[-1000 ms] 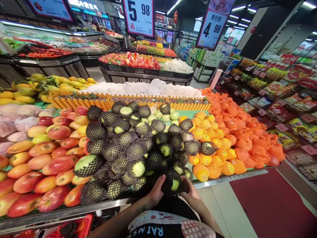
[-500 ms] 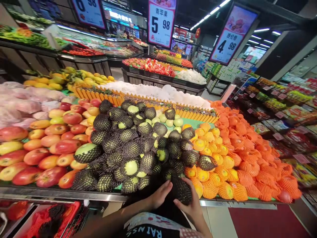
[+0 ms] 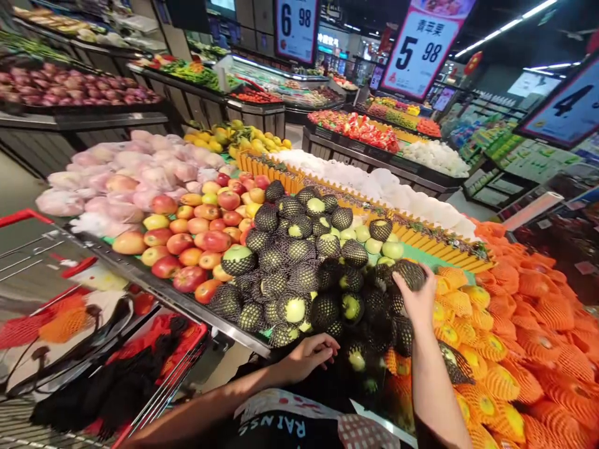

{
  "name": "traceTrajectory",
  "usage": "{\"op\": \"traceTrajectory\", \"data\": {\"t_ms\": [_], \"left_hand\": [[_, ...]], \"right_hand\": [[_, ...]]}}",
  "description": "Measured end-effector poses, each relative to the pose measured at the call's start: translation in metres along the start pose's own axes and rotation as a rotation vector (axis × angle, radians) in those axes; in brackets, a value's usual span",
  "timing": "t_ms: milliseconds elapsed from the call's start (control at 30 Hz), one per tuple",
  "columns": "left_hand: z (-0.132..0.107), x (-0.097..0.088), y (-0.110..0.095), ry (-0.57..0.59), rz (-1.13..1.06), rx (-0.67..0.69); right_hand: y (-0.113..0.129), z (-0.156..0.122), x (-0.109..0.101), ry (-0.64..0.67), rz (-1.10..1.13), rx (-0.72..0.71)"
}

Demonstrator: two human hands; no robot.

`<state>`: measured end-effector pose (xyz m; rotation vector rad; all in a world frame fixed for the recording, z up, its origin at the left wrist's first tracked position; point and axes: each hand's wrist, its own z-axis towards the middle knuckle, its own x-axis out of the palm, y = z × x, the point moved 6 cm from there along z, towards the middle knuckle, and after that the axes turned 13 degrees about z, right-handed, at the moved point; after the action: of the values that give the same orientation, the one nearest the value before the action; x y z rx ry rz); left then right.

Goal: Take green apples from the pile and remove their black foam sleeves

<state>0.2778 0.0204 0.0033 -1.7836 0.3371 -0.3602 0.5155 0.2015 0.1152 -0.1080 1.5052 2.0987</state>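
Note:
A heap of green apples in black foam nets fills the middle of the produce stand. My right hand reaches out over the right side of the heap, its fingers closed around one netted green apple beside the orange-netted fruit. My left hand rests at the front edge of the heap with its fingers loosely stretched and nothing in them, next to the lowest netted apples.
Red and yellow apples lie left of the heap, with pink-bagged fruit behind them. Oranges in orange nets spread to the right. A red-handled shopping cart holding nets stands at my lower left. Price signs hang overhead.
My right hand has lifted a netted apple from the front edge up to the heap's right side. My left hand has come off that apple. The view has swung left, showing the cart.

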Motion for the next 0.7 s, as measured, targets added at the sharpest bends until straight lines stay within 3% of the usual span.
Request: {"op": "traceTrajectory", "data": {"t_ms": [33, 100, 233, 333, 433, 533, 633, 700], "left_hand": [[-0.002, -0.004, 0.001, -0.011, 0.006, 0.010], [-0.005, -0.012, 0.004, -0.042, 0.013, 0.024], [-0.024, -0.038, 0.002, -0.127, -0.002, 0.068], [-0.059, -0.062, -0.004, -0.162, 0.015, 0.106], [-0.102, -0.082, 0.007, -0.273, 0.003, 0.050], [-0.137, -0.099, 0.046, -0.519, -0.103, -0.042], [-0.166, -0.116, 0.107, -0.812, -0.119, -0.252], [-0.185, -0.130, 0.147, -0.945, -0.091, -0.412]], "right_hand": [[0.002, 0.023, 0.023, 0.111, -0.211, -0.036], [-0.003, 0.060, 0.063, 0.181, -0.307, -0.015], [-0.031, 0.084, 0.128, 0.261, -0.454, 0.113], [-0.047, 0.080, 0.148, 0.262, -0.552, 0.168], [-0.051, 0.077, 0.153, 0.271, -0.611, 0.165], [-0.053, 0.080, 0.153, 0.279, -0.633, 0.156], [-0.055, 0.083, 0.155, 0.260, -0.620, 0.150], [-0.054, 0.082, 0.156, 0.226, -0.584, 0.128]]}}
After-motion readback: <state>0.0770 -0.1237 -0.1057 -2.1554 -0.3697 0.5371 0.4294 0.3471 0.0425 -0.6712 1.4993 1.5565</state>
